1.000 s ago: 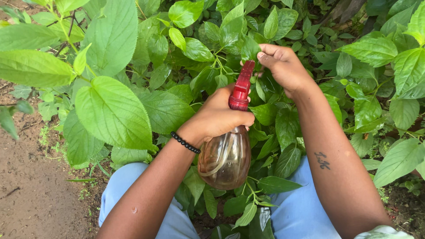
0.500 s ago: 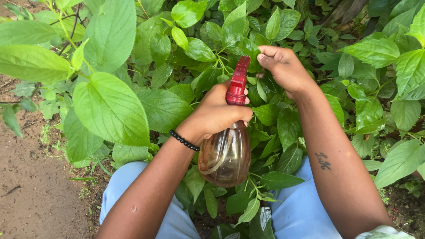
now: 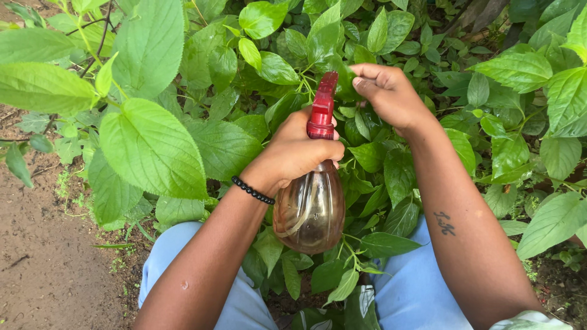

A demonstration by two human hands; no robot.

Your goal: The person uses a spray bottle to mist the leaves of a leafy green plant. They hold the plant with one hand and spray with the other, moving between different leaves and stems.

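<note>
Since the earlier frame, the spray bottle (image 3: 312, 201) has gone a little up and to the left, and its red nozzle now points closer to the leaf that the right hand keeps. The bottle sits in the middle of the frame, upright with a small tilt, its amber belly hanging over the pale blue trousers (image 3: 409, 293). The left hand (image 3: 293, 153) is clenched around the neck under the red trigger head (image 3: 321, 107), with a black bead bracelet (image 3: 252, 190) on the wrist. If a finger lies on the trigger, I cannot tell; it is hidden behind the head.

The right hand (image 3: 391, 95), above and right of centre, pinches a dark leaf (image 3: 342, 76) between thumb and fingers, just beside the nozzle tip.

To spray well, I think the leaf should stay flat and turned to the nozzle, with the fingers at its edge so they do not get the liquid. The bottle looks nearly empty, so keeping it upright should help the tube to reach the liquid. Large green leaves (image 3: 153, 153) fill the left side, and bare soil (image 3: 43, 256) lies at the lower left.
</note>
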